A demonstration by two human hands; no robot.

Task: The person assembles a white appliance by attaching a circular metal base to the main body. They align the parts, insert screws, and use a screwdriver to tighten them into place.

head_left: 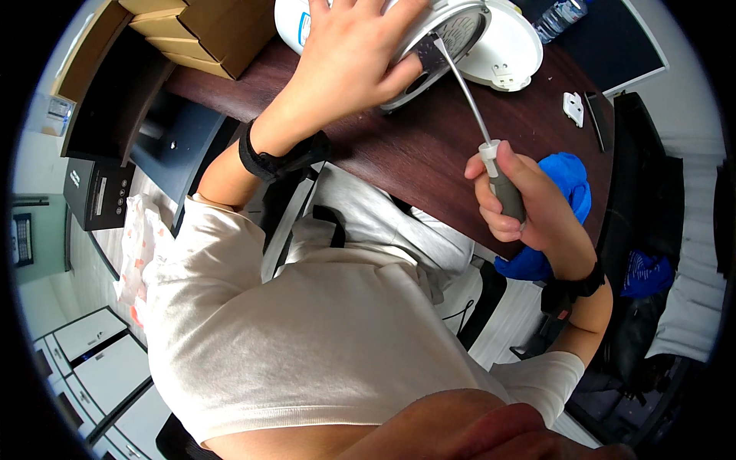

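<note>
My left hand [349,57] is spread over a white rounded appliance [290,23], its fingers and thumb gripping the body near the open end. The appliance lies tipped on its side at the far edge of view. Metal and dark slotted parts show inside its opening. In my right hand [529,199] is a screwdriver [504,188] with a grey and white handle, the fingers wrapped round it. Its long shaft points up and left, and the tip meets the appliance's rim or just inside it. Beside the opening lies a white plastic cover [510,50], hollow side up.
The dark wooden desk [414,165] carries cardboard boxes [207,34] at the left, a plastic bottle [560,19], a small white part [573,109] and a dark flat object [596,123] at the right. Blue cloth [566,176] hangs over the desk's edge beyond my right hand.
</note>
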